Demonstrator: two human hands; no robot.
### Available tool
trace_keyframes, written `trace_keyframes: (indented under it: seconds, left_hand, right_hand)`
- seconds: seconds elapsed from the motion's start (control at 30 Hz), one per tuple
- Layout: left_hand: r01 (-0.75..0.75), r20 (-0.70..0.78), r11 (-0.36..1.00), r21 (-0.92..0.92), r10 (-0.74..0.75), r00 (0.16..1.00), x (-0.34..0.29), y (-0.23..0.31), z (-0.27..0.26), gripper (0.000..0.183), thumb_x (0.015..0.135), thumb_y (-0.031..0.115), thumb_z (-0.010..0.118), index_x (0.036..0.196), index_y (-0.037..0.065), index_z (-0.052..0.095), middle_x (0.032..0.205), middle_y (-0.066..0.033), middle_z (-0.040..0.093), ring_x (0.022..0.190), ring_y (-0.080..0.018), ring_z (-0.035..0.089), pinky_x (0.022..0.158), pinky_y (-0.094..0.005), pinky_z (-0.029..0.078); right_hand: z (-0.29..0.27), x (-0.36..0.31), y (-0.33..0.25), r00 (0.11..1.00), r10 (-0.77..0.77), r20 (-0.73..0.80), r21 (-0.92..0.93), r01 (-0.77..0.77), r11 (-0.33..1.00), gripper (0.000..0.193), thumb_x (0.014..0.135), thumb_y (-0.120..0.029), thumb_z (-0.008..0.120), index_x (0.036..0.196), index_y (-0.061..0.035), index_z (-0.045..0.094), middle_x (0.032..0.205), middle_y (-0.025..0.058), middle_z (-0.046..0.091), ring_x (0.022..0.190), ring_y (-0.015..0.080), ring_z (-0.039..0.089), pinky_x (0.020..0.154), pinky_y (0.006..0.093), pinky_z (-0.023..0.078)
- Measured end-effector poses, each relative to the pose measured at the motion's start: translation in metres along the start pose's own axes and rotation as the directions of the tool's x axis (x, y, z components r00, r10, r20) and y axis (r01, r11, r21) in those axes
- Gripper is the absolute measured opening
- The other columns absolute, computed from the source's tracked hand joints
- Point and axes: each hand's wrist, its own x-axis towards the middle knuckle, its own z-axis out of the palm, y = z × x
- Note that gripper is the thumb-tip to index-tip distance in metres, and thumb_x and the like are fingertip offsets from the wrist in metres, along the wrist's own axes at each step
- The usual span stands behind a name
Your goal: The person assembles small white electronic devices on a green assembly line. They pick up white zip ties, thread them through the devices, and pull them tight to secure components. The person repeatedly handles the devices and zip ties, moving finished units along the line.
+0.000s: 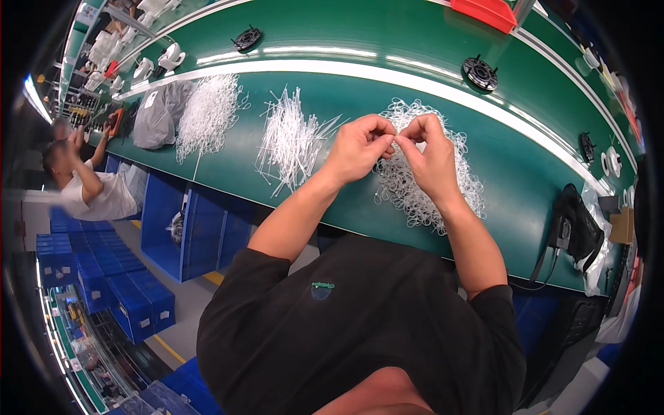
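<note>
My left hand [360, 147] and my right hand [430, 155] meet fingertip to fingertip, both closed in a pinch. Whatever lies between the fingers is too small and too covered to make out. Right below them spreads a heap of white cable ties bent into small loops [429, 207]. To the left of my left hand lies a loose pile of straight white cable ties [290, 142]. Farther left is another heap of white looped ties [211, 114], with a grey plastic bag [155, 121] beside it.
Behind the green worktable [515, 183] runs a green conveyor belt [387, 31] carrying black round parts [479, 73]. A red tray [484, 12] stands at its far side. At the right are a black bag [577, 225] and a cable. Blue bins [138, 304] and a co-worker [93, 183] are at the left.
</note>
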Motion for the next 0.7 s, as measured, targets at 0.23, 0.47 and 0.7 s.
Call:
trace_keyframes:
  seconds: [0.23, 0.47, 0.7]
  left_hand:
    - [0.123, -0.307, 0.686, 0.717, 0.152, 0.939, 0.021, -0.008, -0.075, 0.014, 0.084, 0.016, 0.07, 0.088, 0.003, 0.069, 0.084, -0.0166, 0.07, 0.078, -0.0319, 0.069, 0.071, -0.0401, 0.054]
    - [0.406, -0.417, 0.361, 0.84, -0.05, 0.908, 0.029, -0.031, -0.137, 0.016, 0.082, 0.022, 0.072, 0.089, 0.006, 0.071, 0.091, -0.0182, 0.072, 0.09, -0.037, 0.068, 0.079, -0.046, 0.054]
    - [0.389, -0.367, 0.237, 0.89, -0.135, 0.92, 0.038, -0.027, -0.13, 0.016, 0.084, 0.02, 0.066, 0.094, 0.008, 0.072, 0.095, -0.018, 0.072, 0.093, -0.0373, 0.068, 0.082, -0.0461, 0.054]
  right_hand:
    - [-0.028, 0.002, 0.003, 0.996, -0.047, -0.074, -0.195, 0.032, 0.98, 0.013, 0.083, -0.005, 0.072, 0.091, -0.0023, 0.061, 0.083, 0.008, 0.069, 0.075, 0.0212, 0.067, 0.072, 0.0328, 0.053]
    - [-0.043, -0.001, 0.01, 0.992, 0.011, -0.127, -0.168, -0.032, 0.985, 0.012, 0.084, -0.006, 0.072, 0.09, -0.0014, 0.063, 0.084, 0.0084, 0.069, 0.076, 0.0204, 0.067, 0.072, 0.0322, 0.053]
    - [-0.04, -0.002, 0.01, 0.996, -0.004, -0.09, -0.18, -0.013, 0.983, 0.01, 0.084, -0.007, 0.071, 0.086, -0.0016, 0.063, 0.081, 0.0076, 0.069, 0.074, 0.0207, 0.066, 0.072, 0.0331, 0.052]
